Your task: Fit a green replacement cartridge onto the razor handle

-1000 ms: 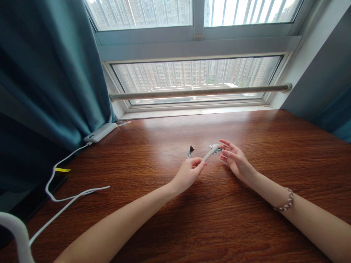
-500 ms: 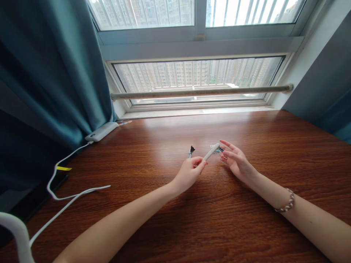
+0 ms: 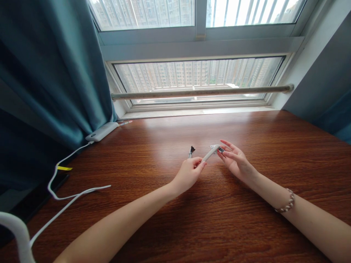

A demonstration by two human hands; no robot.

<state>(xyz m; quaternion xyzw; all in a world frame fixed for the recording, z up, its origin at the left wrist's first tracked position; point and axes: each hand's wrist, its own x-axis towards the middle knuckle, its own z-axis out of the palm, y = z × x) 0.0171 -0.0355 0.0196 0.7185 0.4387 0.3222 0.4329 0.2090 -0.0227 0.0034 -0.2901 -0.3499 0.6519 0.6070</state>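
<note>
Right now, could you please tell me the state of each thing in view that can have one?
Left hand: shut on white stick, holding its near end.
White stick: lifted off the table, tilted up toward the right hand.
Right hand: open, fingers spread at the stick's far end.
Small dark tool: lying on the table, untouched.
Power bank: lying flat, white cable plugged in.
Curtain: drawn aside.

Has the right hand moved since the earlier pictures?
Yes, slightly: the right hand shifted left toward the white stick, judged against the small dark tool on the table.
</note>
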